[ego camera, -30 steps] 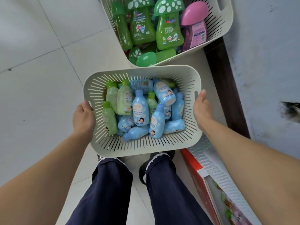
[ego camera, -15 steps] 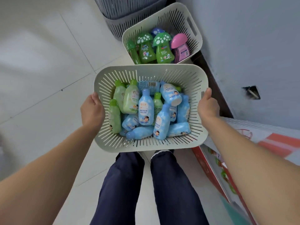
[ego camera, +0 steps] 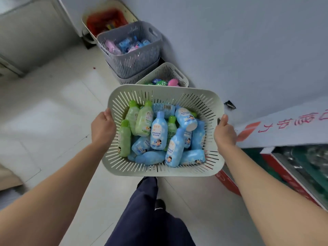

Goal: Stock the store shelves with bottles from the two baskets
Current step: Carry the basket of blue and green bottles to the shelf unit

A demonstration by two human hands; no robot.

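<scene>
Cream slotted plastic basket was held up off the floor, in front of the person at mid-frame, above dark navy trousers. Inside lay a loose pile of small pale blue plastic bottles and light green plastic bottles, mostly on their sides and overlapping. Left hand clamped on the basket's left rim, fingers curled over the edge. Right hand clamped on the right rim, thumb up by the handle slot. Hands well apart, one per side. Just beyond, a second cream slotted basket sat on the white tiled floor against the pale wall, with green and pink mushroom-shaped caps showing. Behind it stood stacked grey slotted baskets holding pink and blue items, too blurred to identify. Red and white cardboard box at right.
</scene>
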